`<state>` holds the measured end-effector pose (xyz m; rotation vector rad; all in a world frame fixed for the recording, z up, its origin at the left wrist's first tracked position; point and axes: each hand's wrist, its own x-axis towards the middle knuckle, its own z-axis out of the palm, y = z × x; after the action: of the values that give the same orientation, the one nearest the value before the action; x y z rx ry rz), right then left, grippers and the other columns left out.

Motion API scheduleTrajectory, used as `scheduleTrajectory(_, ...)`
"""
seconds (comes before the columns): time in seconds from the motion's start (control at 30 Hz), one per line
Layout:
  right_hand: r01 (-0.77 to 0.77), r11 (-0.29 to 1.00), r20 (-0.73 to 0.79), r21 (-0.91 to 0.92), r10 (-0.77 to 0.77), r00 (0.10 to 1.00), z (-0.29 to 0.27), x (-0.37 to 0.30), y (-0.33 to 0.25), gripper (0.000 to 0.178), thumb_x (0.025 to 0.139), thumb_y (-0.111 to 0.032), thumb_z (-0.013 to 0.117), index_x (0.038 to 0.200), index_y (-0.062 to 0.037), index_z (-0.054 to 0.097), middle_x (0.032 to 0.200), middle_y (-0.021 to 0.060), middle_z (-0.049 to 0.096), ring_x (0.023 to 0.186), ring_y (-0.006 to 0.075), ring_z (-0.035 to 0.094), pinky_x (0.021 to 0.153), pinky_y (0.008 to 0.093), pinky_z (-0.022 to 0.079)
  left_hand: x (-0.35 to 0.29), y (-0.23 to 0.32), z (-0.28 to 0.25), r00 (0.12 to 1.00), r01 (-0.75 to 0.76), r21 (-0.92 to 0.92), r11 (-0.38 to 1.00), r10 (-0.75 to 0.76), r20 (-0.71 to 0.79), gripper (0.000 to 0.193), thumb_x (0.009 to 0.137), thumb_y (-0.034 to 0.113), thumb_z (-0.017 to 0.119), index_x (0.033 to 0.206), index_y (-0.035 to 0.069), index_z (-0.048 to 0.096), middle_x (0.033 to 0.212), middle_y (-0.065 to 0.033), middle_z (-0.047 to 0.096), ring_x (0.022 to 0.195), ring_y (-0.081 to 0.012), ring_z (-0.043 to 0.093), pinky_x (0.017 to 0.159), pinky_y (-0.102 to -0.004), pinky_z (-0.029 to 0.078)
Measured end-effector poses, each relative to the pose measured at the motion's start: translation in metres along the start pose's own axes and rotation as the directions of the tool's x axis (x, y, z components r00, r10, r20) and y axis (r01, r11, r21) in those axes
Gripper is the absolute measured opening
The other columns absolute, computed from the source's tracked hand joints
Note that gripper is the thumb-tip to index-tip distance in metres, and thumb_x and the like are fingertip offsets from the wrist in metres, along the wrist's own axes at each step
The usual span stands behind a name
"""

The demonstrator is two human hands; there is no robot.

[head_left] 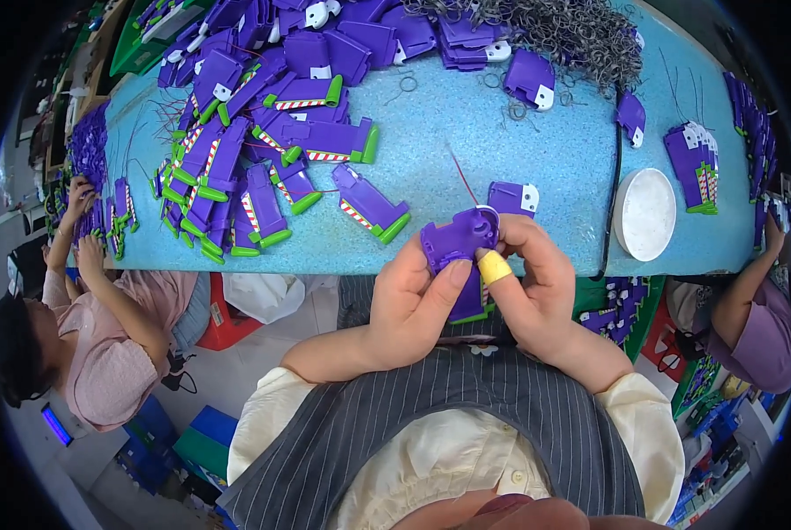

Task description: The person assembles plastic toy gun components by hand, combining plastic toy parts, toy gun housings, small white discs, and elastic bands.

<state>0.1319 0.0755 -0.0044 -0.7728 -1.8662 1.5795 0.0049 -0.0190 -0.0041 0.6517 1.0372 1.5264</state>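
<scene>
Between both hands, close to the table's front edge, is a purple plastic wing piece (455, 240) with a round socket at its upper right. My left hand (410, 305) closes on its left side, thumb pressed to the lower face. Fingers of my right hand (537, 281) grip the right side; yellow tape wraps that thumb. A thin red wire (463, 177) sticks up from the piece. Below the thumbs a further purple part with a green edge shows, partly hidden. Just beyond my right fingers, a flat purple piece with a white tip (513, 198) lies on the blue table.
Purple wing pieces with green tips (236, 177) are heaped at left. Tangled grey wire rings (581, 44) lie at the back. A white bowl (645, 215) stands right, beside a black cable (613, 185). Co-workers sit at left (104, 327) and right (749, 327).
</scene>
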Motion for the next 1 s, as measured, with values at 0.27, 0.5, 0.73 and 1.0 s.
scheduleTrajectory(0.27,0.190,0.899,0.012,-0.396,-0.202,0.979,-0.005,0.006,0.000,0.031,0.072,-0.003,0.062,0.101,0.0039,0.055,0.093,0.0186,0.060,0.080,0.0320,0.061,0.066,0.0334,0.049,0.002,-0.011,0.001,0.999,-0.032,-0.006,0.999,0.032,-0.006,0.032,0.093,0.002,0.042,0.124,-0.005,0.037,0.115,-0.0084,0.052,0.106,-0.0119,0.049,0.092,-0.0262,0.039)
scheduleTrajectory(0.5,-0.319,0.944,0.238,-0.079,0.329,0.914,-0.044,0.027,-0.028,0.014,0.075,-0.007,0.059,0.081,0.0051,0.064,0.067,0.0114,0.064,0.058,0.0142,0.061,0.054,0.0275,0.046,0.001,0.001,-0.008,0.962,0.197,0.063,0.978,-0.205,0.182,0.032,0.094,0.004,0.039,0.125,-0.004,0.036,0.115,-0.0130,0.053,0.101,-0.0160,0.056,0.088,-0.0285,0.045)
scheduleTrajectory(0.73,-0.028,0.889,-0.045,-0.457,0.008,0.999,-0.084,0.054,-0.027,0.017,0.076,-0.008,0.062,0.092,0.0003,0.062,0.073,0.0077,0.061,0.060,0.0133,0.057,0.054,0.0276,0.044,-0.007,0.010,-0.012,0.853,0.403,0.055,0.913,-0.397,0.340,0.032,0.095,0.008,0.039,0.125,-0.002,0.035,0.116,-0.0168,0.054,0.101,-0.0215,0.059,0.088,-0.0336,0.048)
scheduleTrajectory(1.0,0.207,0.144,0.183,-0.968,-0.164,0.969,-0.097,0.118,0.023,0.020,0.078,-0.006,0.052,0.096,-0.0063,0.058,0.086,0.0107,0.058,0.075,0.0301,0.061,0.063,0.0397,0.049,-0.009,0.002,0.004,0.885,0.425,-0.115,0.898,-0.386,0.261,0.033,0.095,0.009,0.041,0.126,-0.001,0.036,0.116,-0.0162,0.054,0.100,-0.0215,0.059,0.087,-0.0337,0.048)
